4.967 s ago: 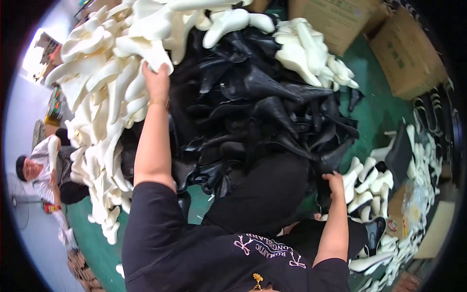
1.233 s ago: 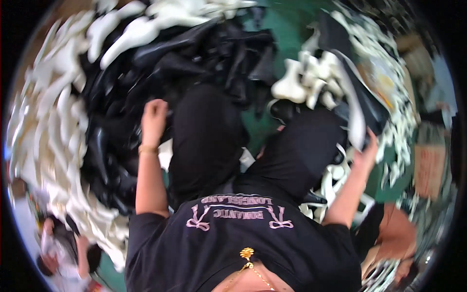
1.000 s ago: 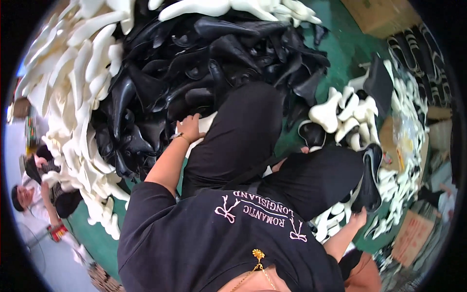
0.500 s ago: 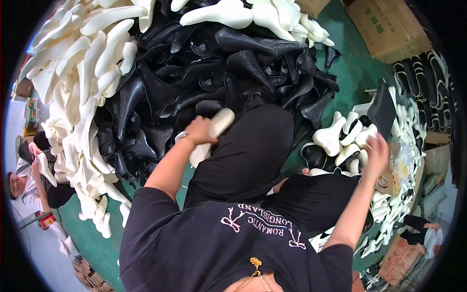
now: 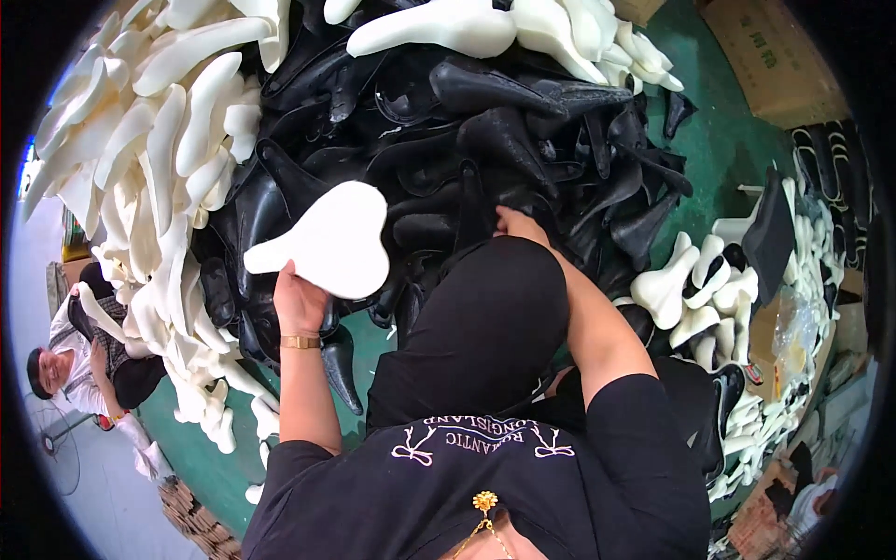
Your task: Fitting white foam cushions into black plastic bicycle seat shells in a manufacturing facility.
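My left hand (image 5: 301, 301) grips a white foam saddle pad (image 5: 336, 241) near its narrow nose. The broad end of the pad points to the far right, and its flat face shows. Beneath and beyond it spreads a heap of black plastic saddle shells (image 5: 490, 145). My right hand (image 5: 523, 227) reaches across my raised knee to the near part of that heap, close against the shells. Most of its fingers are hidden among the dark shapes, so whether it holds a shell is unclear.
White foam pads (image 5: 191, 121) are piled at the left and far side. At the right, several white saddle pads (image 5: 665, 291) form a smaller heap beside a dark grey panel (image 5: 773, 233). A cardboard box (image 5: 775, 56) stands far right. Another person (image 5: 79, 359) sits at the left.
My left hand has moved left and turned the white pad flat. My right hand has left the small white heap at the right and now reaches into the black shells.
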A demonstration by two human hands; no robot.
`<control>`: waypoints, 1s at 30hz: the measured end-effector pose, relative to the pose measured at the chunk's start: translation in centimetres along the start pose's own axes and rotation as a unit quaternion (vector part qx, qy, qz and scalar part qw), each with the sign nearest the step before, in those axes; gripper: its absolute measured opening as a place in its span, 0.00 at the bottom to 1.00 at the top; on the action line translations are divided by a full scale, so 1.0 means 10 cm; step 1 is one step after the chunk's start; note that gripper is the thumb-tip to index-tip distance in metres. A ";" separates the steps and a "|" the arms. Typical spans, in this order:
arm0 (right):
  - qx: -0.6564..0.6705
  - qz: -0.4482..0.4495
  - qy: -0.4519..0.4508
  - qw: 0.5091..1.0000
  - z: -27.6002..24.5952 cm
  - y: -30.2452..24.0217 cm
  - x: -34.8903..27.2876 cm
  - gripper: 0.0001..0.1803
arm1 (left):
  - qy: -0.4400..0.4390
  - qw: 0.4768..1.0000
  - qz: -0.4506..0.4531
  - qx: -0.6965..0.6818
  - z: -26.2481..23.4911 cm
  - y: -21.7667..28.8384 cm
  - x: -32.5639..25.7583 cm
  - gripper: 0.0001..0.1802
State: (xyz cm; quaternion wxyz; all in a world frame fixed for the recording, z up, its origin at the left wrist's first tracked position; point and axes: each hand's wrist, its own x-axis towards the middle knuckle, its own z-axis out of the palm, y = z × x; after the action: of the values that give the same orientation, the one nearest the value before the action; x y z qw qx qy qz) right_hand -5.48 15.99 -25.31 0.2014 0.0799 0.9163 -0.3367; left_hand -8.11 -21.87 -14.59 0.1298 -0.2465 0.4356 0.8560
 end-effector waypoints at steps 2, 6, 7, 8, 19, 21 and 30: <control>-0.133 -0.025 -0.087 0.987 0.05 0.09 -0.09 0.15 | 0.008 1.000 0.005 -0.004 0.14 -0.01 0.00 0.29; -0.013 -0.011 0.110 0.994 1.04 1.46 -0.14 0.12 | -0.031 0.999 0.010 -0.014 0.70 -0.13 0.15 0.31; -0.010 -0.007 0.059 0.998 1.06 1.14 -0.12 0.12 | -0.017 0.999 0.031 -0.027 0.62 -0.03 0.07 0.31; -0.036 -0.002 0.065 0.997 0.93 0.84 -0.15 0.11 | -0.052 0.996 0.015 -0.069 0.64 0.08 0.01 0.32; 0.039 -0.004 0.490 0.871 -1.87 0.11 -1.52 0.16 | -0.241 0.965 -0.001 -0.102 1.98 0.29 -0.73 0.29; 0.216 -0.037 0.522 0.824 -2.06 0.22 -1.92 0.19 | -0.334 0.939 -0.051 -0.064 2.15 0.18 -0.86 0.28; 0.143 -0.129 0.568 0.800 -1.66 -0.76 -3.28 0.11 | -0.376 0.912 -0.162 -0.030 2.52 -0.73 -1.31 0.37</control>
State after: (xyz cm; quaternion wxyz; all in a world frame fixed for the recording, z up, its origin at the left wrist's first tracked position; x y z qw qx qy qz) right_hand 16.87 20.60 4.49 -0.4142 0.1657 0.8096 -0.3814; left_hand -1.61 2.77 0.02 0.4134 0.0231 0.2826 0.8653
